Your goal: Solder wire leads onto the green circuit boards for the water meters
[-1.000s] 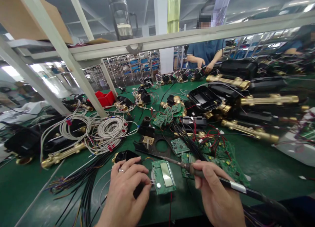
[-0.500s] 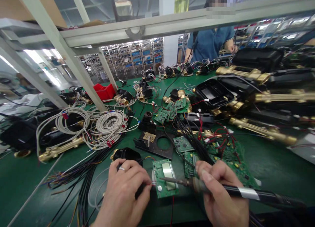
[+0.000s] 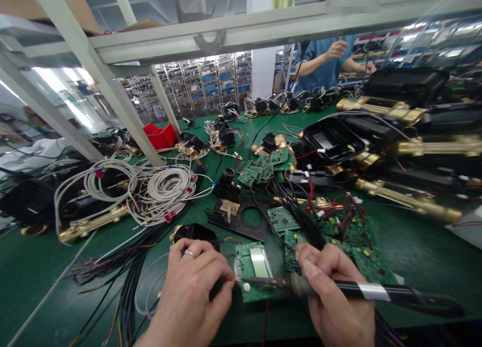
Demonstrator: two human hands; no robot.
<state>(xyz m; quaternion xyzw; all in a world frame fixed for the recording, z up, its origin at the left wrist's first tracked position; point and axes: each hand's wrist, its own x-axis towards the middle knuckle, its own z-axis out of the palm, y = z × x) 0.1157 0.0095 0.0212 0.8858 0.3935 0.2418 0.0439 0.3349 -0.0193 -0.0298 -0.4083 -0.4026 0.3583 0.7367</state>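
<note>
A soldering iron [image 3: 361, 291] is gripped in my right hand [image 3: 331, 292], its tip pointing left. The tip lies over the left edge of a green circuit board [image 3: 250, 296] with a small display [image 3: 259, 261]. My left hand [image 3: 196, 286] is closed at that same edge, finger and thumb pinching thin wires [image 3: 237, 279] close to the tip. Whether the tip touches the wires or the board, I cannot tell. Behind my left hand sits a black housing [image 3: 196, 233] with a brass fitting, partly hidden by my fingers.
A black fixture plate [image 3: 241, 221] with a round hole lies behind the board. Coiled grey cables [image 3: 171, 184] and loose black wires [image 3: 131, 271] spread left. More circuit boards [image 3: 361, 251] and brass pipe bodies [image 3: 406, 199] crowd the right. A co-worker [image 3: 320, 66] stands across the bench.
The soldering iron's tip has moved left and slightly down, from the display to the board's left edge by the wires. The co-worker's hand has risen.
</note>
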